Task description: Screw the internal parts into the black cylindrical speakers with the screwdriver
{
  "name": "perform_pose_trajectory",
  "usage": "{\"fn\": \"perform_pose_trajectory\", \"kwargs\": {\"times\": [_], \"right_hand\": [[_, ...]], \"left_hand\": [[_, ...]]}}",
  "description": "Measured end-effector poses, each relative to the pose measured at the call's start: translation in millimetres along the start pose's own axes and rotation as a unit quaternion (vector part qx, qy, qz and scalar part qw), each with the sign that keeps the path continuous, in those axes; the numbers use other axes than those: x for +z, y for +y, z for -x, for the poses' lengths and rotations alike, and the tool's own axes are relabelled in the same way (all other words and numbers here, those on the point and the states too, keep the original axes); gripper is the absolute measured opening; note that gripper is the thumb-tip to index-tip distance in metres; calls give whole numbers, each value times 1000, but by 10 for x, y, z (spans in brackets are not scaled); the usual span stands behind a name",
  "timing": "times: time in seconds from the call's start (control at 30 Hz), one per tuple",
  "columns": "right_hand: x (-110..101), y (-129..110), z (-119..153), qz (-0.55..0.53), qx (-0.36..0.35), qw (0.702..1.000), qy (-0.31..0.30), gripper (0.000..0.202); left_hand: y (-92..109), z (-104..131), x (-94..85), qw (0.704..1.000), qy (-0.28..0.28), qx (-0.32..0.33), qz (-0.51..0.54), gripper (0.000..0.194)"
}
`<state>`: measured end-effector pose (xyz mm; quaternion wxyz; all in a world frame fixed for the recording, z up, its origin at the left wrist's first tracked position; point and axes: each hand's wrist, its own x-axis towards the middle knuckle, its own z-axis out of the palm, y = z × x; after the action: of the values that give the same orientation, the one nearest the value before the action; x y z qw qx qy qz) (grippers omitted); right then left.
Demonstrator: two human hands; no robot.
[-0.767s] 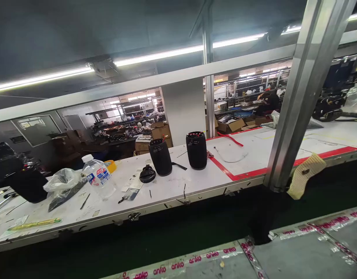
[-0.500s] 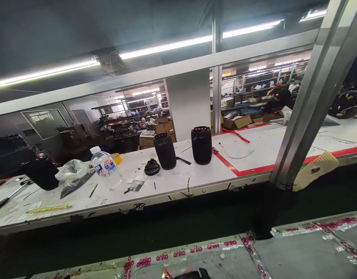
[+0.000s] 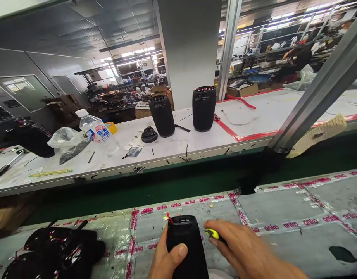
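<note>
Plain black cylinder (image 3: 192, 252) with red wire (image 3: 168, 216), yellow-and-black tool (image 3: 212, 233), grey tabletop (image 3: 280, 206), clear magenta-lettered tape (image 3: 190, 202)

Our view has dipped, so the white bench (image 3: 169, 147) sits higher and we see far more of the near mat (image 3: 306, 248). Both our hands, out of sight at first, are now in view. Our left hand (image 3: 169, 254) has a black cylinder (image 3: 188, 250) gripped, thumb across its side; half a second ago we saw only its rim and red wire (image 3: 168, 216) at the bottom edge. Our right hand (image 3: 244, 248) has come in just beside it, fingers around a yellow tool (image 3: 212, 233). On our left, a pile of black parts (image 3: 56, 248) and a carton (image 3: 5, 217) have come into view.
</note>
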<state>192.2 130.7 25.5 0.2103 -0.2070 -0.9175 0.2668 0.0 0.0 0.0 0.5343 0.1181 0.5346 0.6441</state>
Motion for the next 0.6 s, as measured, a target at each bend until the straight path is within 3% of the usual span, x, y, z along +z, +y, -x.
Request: {"fn": "perform_pose_trajectory", "kwargs": {"times": [0.17,0.43,0.6], "right_hand": [[-181,-126,-168,81,-53,993,-64,21],[-69,-15,-235,243,-147,956,-76,24],[-115,-32,-249,269,-168,945,-84,25]], "left_hand": [[207,35,60,994,-99,19,-41,72],[264,52,61,989,-57,23,-131,90],[267,61,86,986,-45,34,-155,87]]}}
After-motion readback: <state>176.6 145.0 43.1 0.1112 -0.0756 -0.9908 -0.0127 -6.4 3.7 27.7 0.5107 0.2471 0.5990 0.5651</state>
